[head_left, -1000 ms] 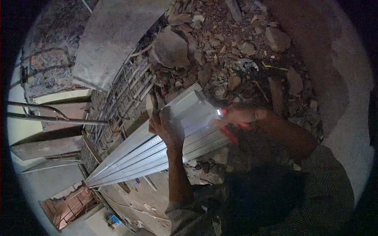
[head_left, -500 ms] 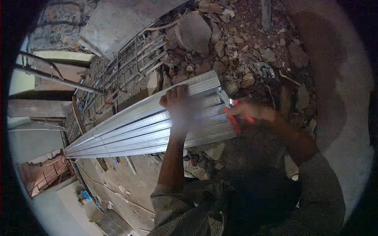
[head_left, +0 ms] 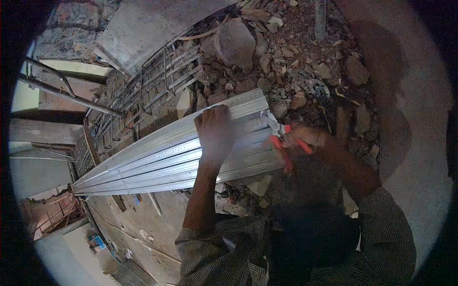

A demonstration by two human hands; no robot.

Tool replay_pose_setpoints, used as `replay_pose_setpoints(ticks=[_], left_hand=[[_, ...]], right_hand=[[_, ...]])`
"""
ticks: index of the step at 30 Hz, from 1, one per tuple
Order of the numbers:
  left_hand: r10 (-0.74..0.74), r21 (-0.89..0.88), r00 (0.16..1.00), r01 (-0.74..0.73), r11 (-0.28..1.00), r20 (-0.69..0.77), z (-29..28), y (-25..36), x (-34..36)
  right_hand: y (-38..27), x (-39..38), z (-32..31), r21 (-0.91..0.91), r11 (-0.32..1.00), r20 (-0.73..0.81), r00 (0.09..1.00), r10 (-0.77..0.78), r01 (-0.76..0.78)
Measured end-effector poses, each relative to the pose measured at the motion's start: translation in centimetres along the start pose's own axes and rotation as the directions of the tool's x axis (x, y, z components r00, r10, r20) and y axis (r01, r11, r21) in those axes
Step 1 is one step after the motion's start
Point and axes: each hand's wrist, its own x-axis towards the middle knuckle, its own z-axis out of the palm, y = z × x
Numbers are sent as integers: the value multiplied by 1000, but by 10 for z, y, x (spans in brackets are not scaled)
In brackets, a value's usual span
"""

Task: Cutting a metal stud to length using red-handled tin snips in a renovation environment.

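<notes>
Long shiny metal channels (head_left: 143, 167) lie side by side, stretching from the left toward their cut or end edge near the center. My left hand (head_left: 213, 128) is wrapped over the upper channel, fingers curled round its edge. My right hand (head_left: 305, 138) holds metal snips with red handles (head_left: 288, 155), their silver jaws at the right end of a middle channel. Part of the snips is hidden by my fingers, and the area between my hands looks hazy.
Broken concrete and rubble (head_left: 234, 43) lie above and right of the channels. A rebar cage (head_left: 157, 81) runs diagonally at upper left, beside a concrete slab (head_left: 148, 21). Metal pipes (head_left: 71, 95) stick out at left. A pale wall or strip (head_left: 420, 143) runs along the right.
Since a second ago, my left hand has moved onto the top of the channels and the snips' jaws have come onto the channel end. The view has also shifted.
</notes>
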Motion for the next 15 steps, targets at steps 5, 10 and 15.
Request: replay_pose_setpoints(ticks=[5,10,15], left_hand=[[55,-7,998,-56,998,-39,-1,5,-3],[71,7,994,-71,997,-89,2,1,-3],[124,83,986,-115,990,-113,-13,1,-15]], right_hand=[[1,3,18,-6,981,-78,978,192,-193],[0,1,33,202,969,-43,988,152,-140],[-7,-18,18,-5,957,-32,956,291,-291]])
